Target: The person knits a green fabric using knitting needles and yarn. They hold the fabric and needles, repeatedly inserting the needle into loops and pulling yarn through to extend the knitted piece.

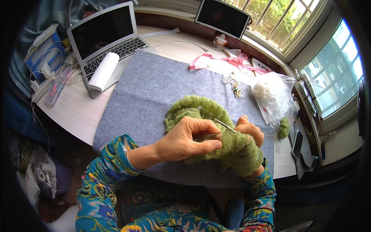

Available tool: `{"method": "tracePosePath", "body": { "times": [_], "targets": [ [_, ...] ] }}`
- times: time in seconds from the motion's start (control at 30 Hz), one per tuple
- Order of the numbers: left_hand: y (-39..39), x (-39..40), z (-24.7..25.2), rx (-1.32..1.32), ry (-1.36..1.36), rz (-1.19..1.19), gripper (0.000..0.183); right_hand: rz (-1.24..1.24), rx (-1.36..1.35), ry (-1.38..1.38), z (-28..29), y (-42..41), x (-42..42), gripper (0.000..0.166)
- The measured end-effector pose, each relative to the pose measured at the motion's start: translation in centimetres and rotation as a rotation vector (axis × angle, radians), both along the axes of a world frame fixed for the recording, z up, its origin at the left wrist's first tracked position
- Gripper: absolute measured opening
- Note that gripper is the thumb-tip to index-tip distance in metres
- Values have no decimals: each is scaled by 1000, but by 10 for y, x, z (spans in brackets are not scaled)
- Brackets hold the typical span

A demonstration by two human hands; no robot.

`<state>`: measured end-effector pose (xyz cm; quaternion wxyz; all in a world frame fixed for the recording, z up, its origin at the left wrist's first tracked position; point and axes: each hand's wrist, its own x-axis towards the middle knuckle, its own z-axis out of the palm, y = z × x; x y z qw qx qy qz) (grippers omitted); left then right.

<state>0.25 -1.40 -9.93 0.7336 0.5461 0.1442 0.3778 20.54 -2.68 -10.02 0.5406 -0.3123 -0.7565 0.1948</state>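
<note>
A fuzzy green knitted piece lies bunched on the grey felt mat and rises between my hands. My left hand is at its middle, thumb and forefinger bent against the knit; a thin dark tip shows by the forefinger, too small to name. My right hand grips the knit from the far side, its fingers curled. Part of the piece wraps over that hand and wrist and hides the palm. A slim metal rod, probably a knitting needle, slants out of the wool between my hands.
At left are a laptop, a white roll and cables. Beyond the mat lie a pink tape measure and beaded jewellery. A plastic bag, a green yarn skein and a phone sit at right. A tablet stands behind.
</note>
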Motion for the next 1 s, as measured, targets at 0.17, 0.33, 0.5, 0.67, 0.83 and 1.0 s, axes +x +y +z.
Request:
{"method": "tracePosePath", "body": {
  "times": [0.17,0.33,0.5,0.67,0.83,1.0],
  "targets": [
    [0,0,0,18,14,39,14,-58,243,-163,7,3,0,25],
    [1,3,-4,-38,-48,115,14,-284,513,-478,16,-1,1,25],
    [2,8,-9,-43,6,101,12,-216,336,-568,28,4,-7,46],
    [0,12,-14,19,54,52,11,-19,219,-515,27,11,-15,65],
    [1,8,-4,-48,69,36,11,-179,406,-485,28,3,1,70],
    [1,11,-12,2,107,38,11,-101,268,-570,33,5,-3,69]
  ]
}}
